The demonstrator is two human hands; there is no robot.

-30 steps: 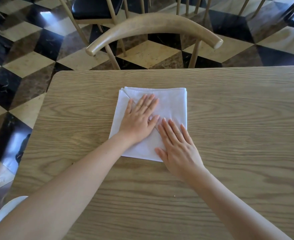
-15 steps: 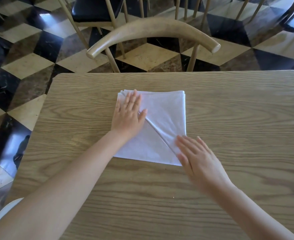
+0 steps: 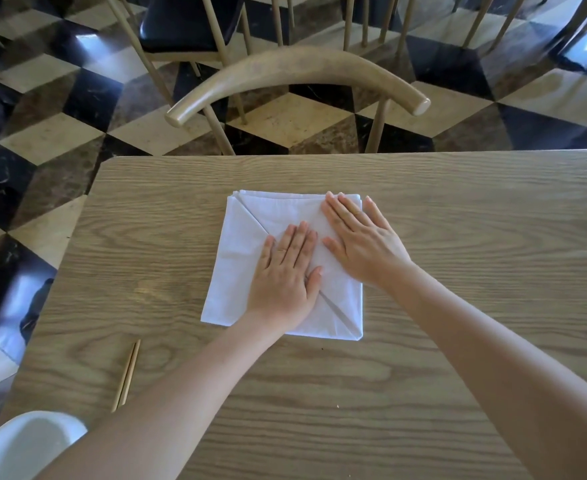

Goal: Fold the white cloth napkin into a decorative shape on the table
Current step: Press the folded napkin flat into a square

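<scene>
The white napkin (image 3: 285, 265) lies flat on the wooden surface (image 3: 475, 237), nearer the far edge than the near one and toward the left half of what I can see. It is folded into a rough square of several layers, stacked edges showing along its far side. A diagonal crease runs from its far-left corner down to its near-right corner.

My left hand (image 3: 285, 275) rests palm down on the middle of the napkin, fingers straight and close together, pointing toward the far edge, thumb lying along the crease. It grips nothing; it only presses flat on the cloth. My right hand (image 3: 361, 244) is also spread flat, palm down, on the far-right part of the napkin, its fingertips (image 3: 330, 199) reaching the napkin's far edge and its little finger just over the right side of the cloth. It too holds nothing. The two hands lie just beside each other, thumb near thumb.

A pair of wooden chopsticks (image 3: 127, 374) lies near the left edge of the surface, toward the near-left corner, well apart from the napkin. A white rounded object (image 3: 21, 445) shows at the near-left corner; I cannot tell what it is. A wooden chair (image 3: 295, 77) stands beyond the far edge on a chequered floor (image 3: 42, 133).
</scene>
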